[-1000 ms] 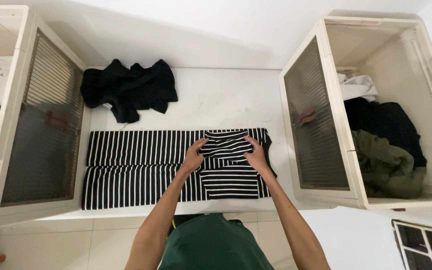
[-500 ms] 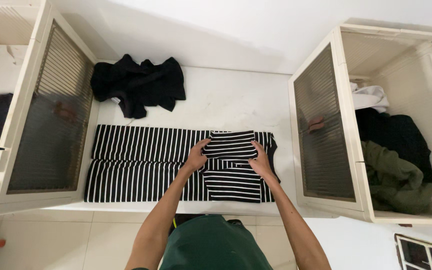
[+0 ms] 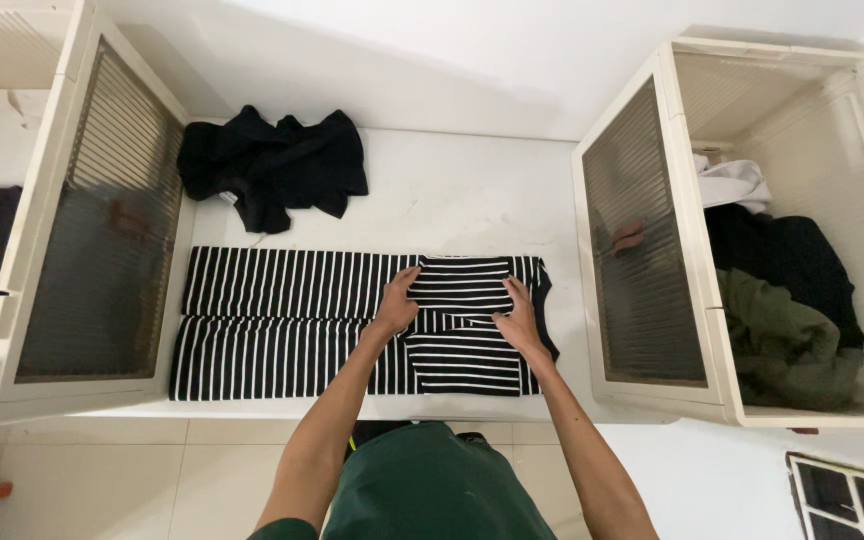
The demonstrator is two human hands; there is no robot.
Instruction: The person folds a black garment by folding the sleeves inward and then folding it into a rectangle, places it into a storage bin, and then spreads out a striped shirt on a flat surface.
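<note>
Striped garment (image 3: 282,320) unmoved; left hand (image 3: 395,308), right hand (image 3: 519,322) still flat, grip spread.

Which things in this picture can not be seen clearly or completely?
- Head view: the striped garment is partly covered by the left hand and right hand.
- The left bin is cut off by the picture's edge.
- Clothes low in the right bin are hidden by its wall and the green garment.
</note>
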